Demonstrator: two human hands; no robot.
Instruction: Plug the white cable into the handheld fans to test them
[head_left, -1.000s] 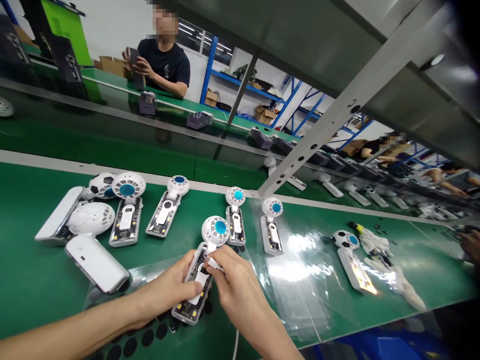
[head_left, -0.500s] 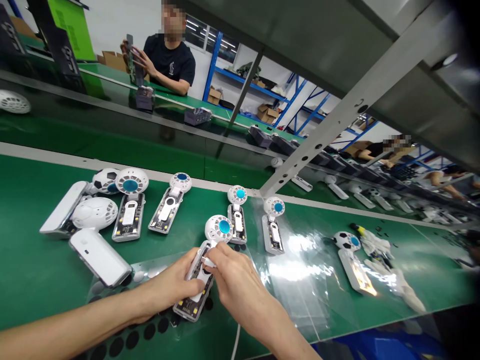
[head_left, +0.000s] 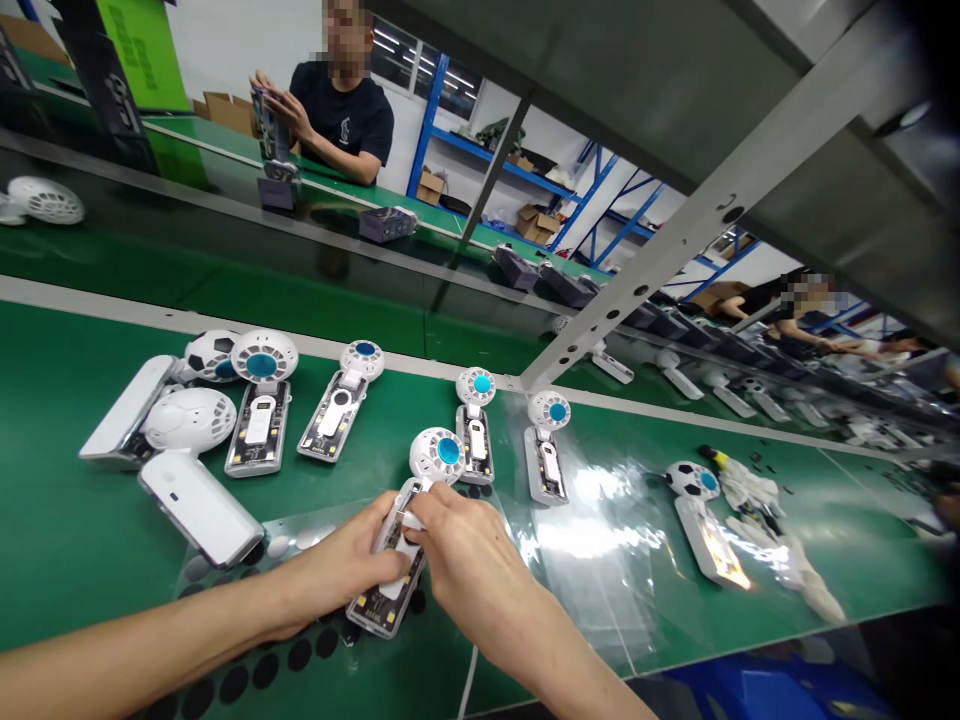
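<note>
My left hand is closed around the body of a white handheld fan with a clear-fronted handle, its thumb across the front. The fan's round head with a blue centre tilts up and away from me. My right hand pinches a small white plug against the upper handle; whether it sits in a socket is hidden by the fingers. From below that hand a white cable runs to the table's front edge. Closest beyond the held fan lies another fan.
More fans lie to the left, some stacked, and one lies to the right. A lit soccer-patterned fan rests near white gloves. Clear film with black discs lies under my hands. A metal post slants overhead. A co-worker sits across the conveyor.
My hands and the held fan stay almost in place. Fans and boxes on the conveyor have shifted slightly. The co-worker opposite has lowered the box in their hands.
</note>
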